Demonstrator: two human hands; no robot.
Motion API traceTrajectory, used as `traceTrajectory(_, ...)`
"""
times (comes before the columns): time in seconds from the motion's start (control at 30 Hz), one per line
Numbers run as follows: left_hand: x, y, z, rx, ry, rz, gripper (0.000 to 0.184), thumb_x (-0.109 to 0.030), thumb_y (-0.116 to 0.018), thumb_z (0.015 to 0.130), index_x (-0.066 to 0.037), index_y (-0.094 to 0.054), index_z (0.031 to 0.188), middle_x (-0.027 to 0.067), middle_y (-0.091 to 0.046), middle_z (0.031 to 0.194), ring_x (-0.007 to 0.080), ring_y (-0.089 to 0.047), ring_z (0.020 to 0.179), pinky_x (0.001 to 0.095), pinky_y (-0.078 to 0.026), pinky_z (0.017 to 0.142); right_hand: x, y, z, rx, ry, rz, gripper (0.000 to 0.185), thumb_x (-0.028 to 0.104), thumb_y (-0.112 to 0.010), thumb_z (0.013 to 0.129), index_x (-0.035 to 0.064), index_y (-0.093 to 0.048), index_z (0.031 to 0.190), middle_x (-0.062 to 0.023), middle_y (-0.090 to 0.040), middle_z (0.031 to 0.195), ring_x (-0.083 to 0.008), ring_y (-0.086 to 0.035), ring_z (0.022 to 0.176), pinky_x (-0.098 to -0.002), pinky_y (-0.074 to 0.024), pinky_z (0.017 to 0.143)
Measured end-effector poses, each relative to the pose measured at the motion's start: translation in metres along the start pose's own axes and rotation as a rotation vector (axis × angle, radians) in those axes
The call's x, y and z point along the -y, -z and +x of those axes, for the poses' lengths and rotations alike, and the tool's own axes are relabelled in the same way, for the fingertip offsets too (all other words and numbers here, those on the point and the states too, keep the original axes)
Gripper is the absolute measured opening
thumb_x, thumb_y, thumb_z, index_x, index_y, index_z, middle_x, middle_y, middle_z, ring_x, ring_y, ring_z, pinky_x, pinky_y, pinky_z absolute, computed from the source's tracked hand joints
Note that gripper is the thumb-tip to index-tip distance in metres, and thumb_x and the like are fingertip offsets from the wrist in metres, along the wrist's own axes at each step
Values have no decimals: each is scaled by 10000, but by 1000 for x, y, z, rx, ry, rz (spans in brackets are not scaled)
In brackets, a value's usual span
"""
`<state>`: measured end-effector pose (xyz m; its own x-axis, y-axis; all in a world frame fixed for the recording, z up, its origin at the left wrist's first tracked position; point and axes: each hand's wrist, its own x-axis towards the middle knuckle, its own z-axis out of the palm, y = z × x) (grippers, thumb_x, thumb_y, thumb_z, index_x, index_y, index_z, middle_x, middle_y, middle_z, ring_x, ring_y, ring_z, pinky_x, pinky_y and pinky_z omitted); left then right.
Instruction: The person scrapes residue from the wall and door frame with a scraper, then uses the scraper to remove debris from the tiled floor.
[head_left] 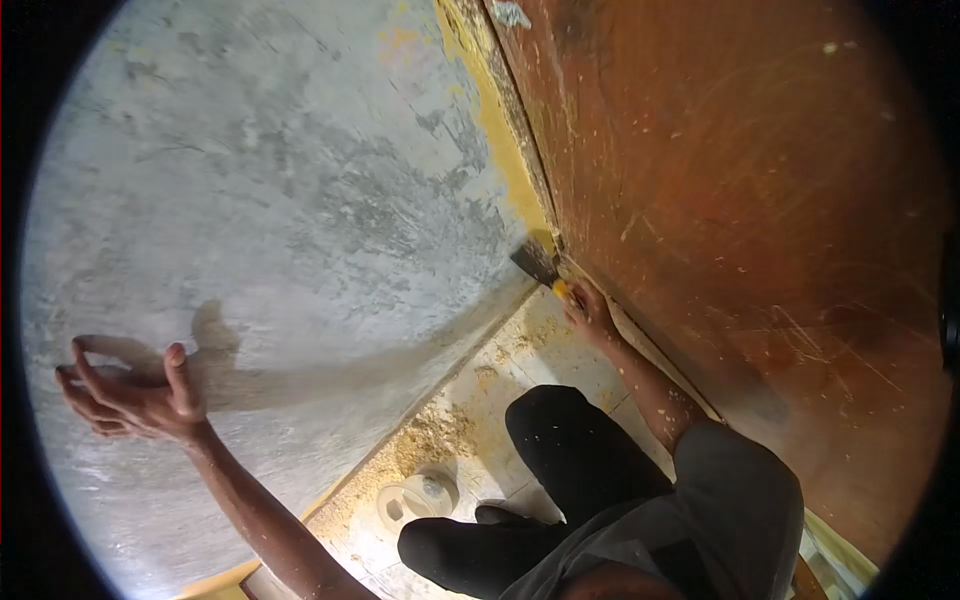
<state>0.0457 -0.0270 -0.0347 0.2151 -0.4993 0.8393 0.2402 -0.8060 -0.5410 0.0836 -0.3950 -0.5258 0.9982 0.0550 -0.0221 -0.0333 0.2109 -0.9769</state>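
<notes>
My right hand (590, 311) is closed around the yellow handle of a paint scraper (536, 262). The scraper's dark, wide blade lies at the low corner where the grey wall (330, 200) meets the brown wooden panel (760, 180). A strip of yellow paint (500, 130) runs down the wall's edge to this corner, beside the blade. Far to the left, my left hand (140, 395) is raised at the wall with its fingers spread and holds nothing. Whether its fingertips touch the wall, I cannot tell.
Yellowish scrapings (435, 437) lie heaped on the tiled floor along the wall's foot. A white plastic container (418, 498) stands on the floor by my knee (430, 545). The panel's surface is scratched and flecked with bits.
</notes>
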Motion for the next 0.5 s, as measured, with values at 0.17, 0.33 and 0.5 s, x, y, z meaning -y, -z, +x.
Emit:
traceTrajectory(0.17, 2, -3, 0, 3, -37, 32, 964, -864, -384, 727, -181, -393, 1407, 181, -346, 1431, 291, -215, 1365, 528, -171, 1052, -4, -8, 17, 106, -137, 18, 451, 289, -574, 940, -38, -501, 1242, -10, -501, 702, -62, -460, 609, -245, -404, 521)
traceTrajectory(0.33, 9, -1, -7, 4, -49, -16, 954, -850, -415, 728, -182, -393, 1409, 184, -370, 1391, 298, -237, 1337, 533, -200, 1035, 8, -10, 17, -45, 202, -314, 360, 285, -586, 919, -67, -615, 993, -30, -504, 635, -79, -434, 599, -286, -370, 525)
traceTrajectory(0.5, 15, 5, -37, 114, 37, -79, 979, -837, -454, 718, -165, -372, 1425, 188, -338, 1414, 321, -186, 1352, 560, -191, 1041, -11, -7, 25, -28, 192, -382, 330, 266, -582, 919, -61, -612, 960, -25, -476, 593, -85, -421, 572, -288, -354, 513)
